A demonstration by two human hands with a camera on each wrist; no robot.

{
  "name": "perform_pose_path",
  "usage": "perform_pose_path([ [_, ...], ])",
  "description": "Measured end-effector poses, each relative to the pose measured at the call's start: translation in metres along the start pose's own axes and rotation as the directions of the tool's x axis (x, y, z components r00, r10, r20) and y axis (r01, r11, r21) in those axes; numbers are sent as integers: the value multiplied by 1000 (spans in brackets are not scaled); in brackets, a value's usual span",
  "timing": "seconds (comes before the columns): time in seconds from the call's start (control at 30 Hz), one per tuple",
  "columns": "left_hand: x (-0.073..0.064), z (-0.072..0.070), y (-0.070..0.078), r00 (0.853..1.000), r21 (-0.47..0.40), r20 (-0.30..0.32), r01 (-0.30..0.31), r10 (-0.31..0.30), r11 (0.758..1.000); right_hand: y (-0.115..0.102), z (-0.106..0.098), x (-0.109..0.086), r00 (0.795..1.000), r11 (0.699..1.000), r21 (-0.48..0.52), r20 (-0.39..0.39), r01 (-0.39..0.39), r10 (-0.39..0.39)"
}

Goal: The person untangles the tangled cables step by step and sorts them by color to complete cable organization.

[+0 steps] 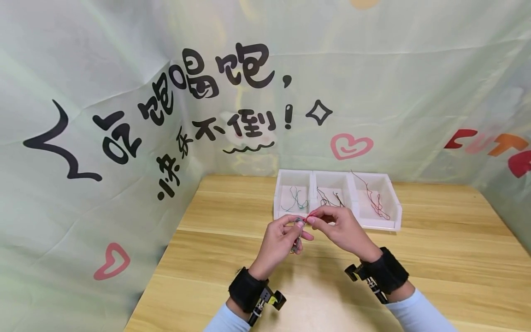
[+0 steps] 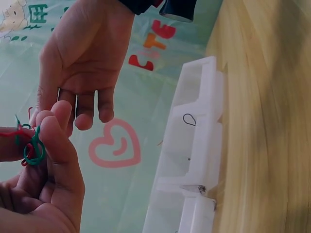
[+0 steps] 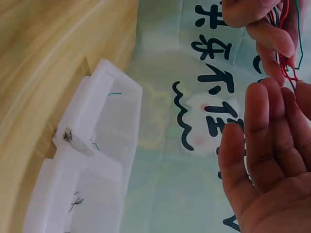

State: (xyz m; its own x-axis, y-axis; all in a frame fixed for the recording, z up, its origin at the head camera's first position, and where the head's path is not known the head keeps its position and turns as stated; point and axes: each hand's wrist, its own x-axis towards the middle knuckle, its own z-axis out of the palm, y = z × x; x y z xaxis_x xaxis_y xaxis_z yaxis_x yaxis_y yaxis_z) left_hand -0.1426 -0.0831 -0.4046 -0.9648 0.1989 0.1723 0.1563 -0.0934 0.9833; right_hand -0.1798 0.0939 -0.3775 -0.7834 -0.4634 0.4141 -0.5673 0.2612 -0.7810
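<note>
My left hand [image 1: 275, 240] holds a small tangled bundle of thin wires [image 3: 286, 58], red and green with some dark strands. In the left wrist view, a green loop [image 2: 43, 151] and red strands stick out between thumb and fingers. My right hand [image 1: 344, 229] meets it at the fingertips and pinches a red wire [image 1: 309, 215] between thumb and index finger. The right hand's other fingers [image 3: 262, 121] stretch out loosely. Both hands are raised above the table, close in front of a white tray [image 1: 379, 224].
The tray has three compartments: green wires [image 1: 297, 199] on the left, dark wires [image 1: 325, 199] in the middle, red wires [image 1: 376, 205] on the right. One red strand pokes over the back rim. A printed curtain [image 1: 398, 92] stands behind the wooden table [image 1: 448, 258].
</note>
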Motion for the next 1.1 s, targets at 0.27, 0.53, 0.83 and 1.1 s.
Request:
perform_pose_path([
  [0.27,8,-3,-27,1000,7,-15,1,-1,1000,19,-1,-2,999,975,221,-29,-16,23],
  [0.53,7,-6,-24,998,26,-66,13,-12,1000,38,-13,-5,988,755,655,-132,31,74],
  [0.83,3,-8,-15,997,18,-76,29,-27,999,44,-26,-7,956,668,744,-210,20,205],
  [1.1,7,-10,-30,995,21,-93,22,-20,1000,53,-28,-9,941,774,632,-243,-31,235],
])
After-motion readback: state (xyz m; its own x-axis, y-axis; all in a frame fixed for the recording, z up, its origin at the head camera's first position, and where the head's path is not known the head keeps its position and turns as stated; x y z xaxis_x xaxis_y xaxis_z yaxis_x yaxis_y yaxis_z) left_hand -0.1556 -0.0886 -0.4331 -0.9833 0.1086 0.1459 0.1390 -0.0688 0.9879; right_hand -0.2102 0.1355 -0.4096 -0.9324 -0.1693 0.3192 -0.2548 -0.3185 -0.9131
